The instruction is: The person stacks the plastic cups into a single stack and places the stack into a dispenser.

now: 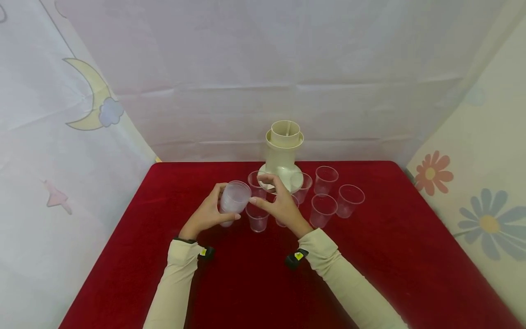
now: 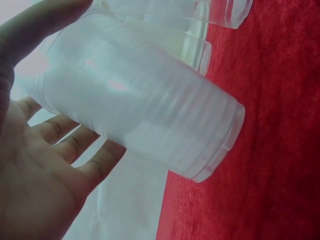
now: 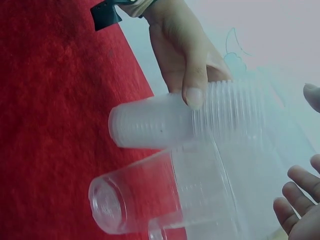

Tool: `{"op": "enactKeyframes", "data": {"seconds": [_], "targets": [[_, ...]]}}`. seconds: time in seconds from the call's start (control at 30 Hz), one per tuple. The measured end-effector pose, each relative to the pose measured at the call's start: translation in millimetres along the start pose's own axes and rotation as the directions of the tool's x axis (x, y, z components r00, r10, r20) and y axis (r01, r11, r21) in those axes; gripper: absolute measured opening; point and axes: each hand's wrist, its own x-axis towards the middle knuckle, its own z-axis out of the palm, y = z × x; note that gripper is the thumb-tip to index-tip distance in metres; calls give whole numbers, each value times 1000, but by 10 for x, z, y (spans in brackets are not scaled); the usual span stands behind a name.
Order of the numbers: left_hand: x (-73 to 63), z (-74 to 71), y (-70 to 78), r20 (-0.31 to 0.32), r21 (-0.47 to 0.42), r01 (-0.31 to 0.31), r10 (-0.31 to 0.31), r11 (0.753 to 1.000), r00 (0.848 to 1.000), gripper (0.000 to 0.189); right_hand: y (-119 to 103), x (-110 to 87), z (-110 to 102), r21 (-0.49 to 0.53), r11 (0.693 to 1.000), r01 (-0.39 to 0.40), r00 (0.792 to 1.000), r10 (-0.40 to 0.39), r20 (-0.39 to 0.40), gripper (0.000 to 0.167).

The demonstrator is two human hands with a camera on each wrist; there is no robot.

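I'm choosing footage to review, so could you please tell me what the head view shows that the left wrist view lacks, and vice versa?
Only the head view: the right hand, the crescent-moon print and the sleeves. Only the left wrist view: the palm of the left hand. Both: that hand holding the stack of clear cups, other clear cups nearby, and the red cloth.

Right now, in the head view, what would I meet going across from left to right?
Yellow crescent moon on the backdrop → left hand → stack of clear cups it holds → right hand → rightmost clear cup on the table → red flower → blue-grey flower.
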Motion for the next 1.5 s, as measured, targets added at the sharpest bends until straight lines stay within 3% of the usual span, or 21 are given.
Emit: {"op": "enactKeyframes", "data": {"seconds": [0.23,0.37,0.5,0.6,0.67,0.83,1.1,1.5], "targets": [[-20,-22,41,-8,1,10,-10,1000,1000,82,14,-17,-94,-30,1000,8,1000,-8,-5,62],[-27,-37,37,-14,11,3,-3,1000,1000,82,-246,-39,-147,-36,999,-12,1000,11,-6,63],[26,-22,-177,-24,14,8,-7,1000,1000,85,-440,-49,-200,-46,999,-10,1000,9,-19,61],[66,-3,-346,-33,15,13,-13,1000,999,90,-428,-50,-233,-47,999,10,1000,-12,-28,60],[67,1,-378,-38,14,7,-6,1000,999,91,-419,-61,-251,-44,999,19,999,-20,-30,61],[57,20,-385,-38,8,-6,7,1000,999,89,-378,-91,-296,-24,1000,11,999,-12,-31,63],[57,45,-375,-31,16,-14,15,1000,999,87,30,-83,-374,-26,1000,-3,998,1,-69,76],[53,55,-382,-22,8,2,-2,1000,1000,90,46,-170,-588,-45,998,-32,996,28,-84,76]]}}
